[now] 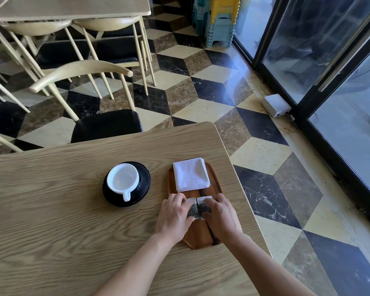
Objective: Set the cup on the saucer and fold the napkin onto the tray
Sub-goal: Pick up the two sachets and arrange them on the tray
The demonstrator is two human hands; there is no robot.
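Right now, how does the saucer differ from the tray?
The saucer is black and round; the tray is brown wood and oblong. The saucer carries the white cup; the tray carries the folded napkin. No hand touches the saucer; over the tray the left hand grips the left packet and the right hand the right packet. Both sit on the wooden table.

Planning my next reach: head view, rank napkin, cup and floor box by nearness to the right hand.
1. Napkin, on the tray just beyond the right hand.
2. Cup, leftward on its saucer.
3. White box, on the floor far right.
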